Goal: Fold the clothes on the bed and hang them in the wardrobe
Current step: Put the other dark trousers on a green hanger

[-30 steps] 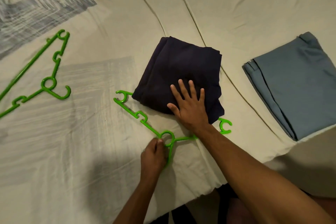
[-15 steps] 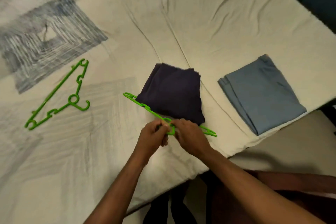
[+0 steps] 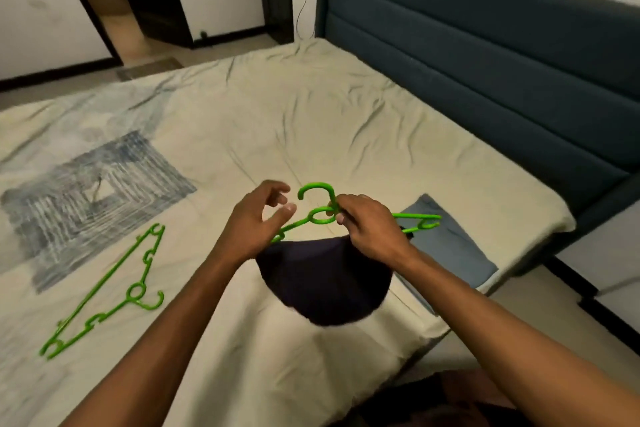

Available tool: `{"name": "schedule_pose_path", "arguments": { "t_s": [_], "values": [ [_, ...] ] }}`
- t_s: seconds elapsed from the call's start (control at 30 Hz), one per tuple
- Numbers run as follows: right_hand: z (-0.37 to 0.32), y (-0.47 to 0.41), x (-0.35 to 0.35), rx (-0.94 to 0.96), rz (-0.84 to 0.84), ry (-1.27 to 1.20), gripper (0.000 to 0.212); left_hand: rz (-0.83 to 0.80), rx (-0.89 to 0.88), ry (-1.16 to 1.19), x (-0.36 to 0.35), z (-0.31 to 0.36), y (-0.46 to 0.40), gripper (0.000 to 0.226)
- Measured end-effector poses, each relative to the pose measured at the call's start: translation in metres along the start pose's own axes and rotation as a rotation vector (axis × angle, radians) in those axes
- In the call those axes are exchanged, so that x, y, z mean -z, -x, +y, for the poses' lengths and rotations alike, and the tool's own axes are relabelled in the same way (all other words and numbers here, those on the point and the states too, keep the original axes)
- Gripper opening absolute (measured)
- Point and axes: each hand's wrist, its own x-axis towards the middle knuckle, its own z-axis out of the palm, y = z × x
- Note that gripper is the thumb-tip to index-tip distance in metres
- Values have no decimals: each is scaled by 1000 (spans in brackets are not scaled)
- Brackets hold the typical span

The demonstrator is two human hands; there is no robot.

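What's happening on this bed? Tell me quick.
A person is putting clothes on hangers. The right hand pinches a green hanger near its ring, lifted off the bed, with a dark folded garment draped over it and hanging below. The left hand hovers beside the hanger, fingers loosely spread, holding nothing. A folded blue garment lies near the bed's right edge, and a second green hanger lies flat on the left.
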Motion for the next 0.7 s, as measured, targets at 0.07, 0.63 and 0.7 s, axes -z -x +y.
{"name": "schedule_pose_path", "arguments": {
  "t_s": [0.07,0.63,0.7],
  "values": [
    [-18,6,30,-27,-7,-20,10,-133,-55,-210,7,-3,-2,44],
    [-163,105,232,-261,533,267,20,136,-605,-195,62,171,20,46],
    [-177,123,255,-267,582,311,21,190,-662,-170,74,193,22,47]
  ]
}}
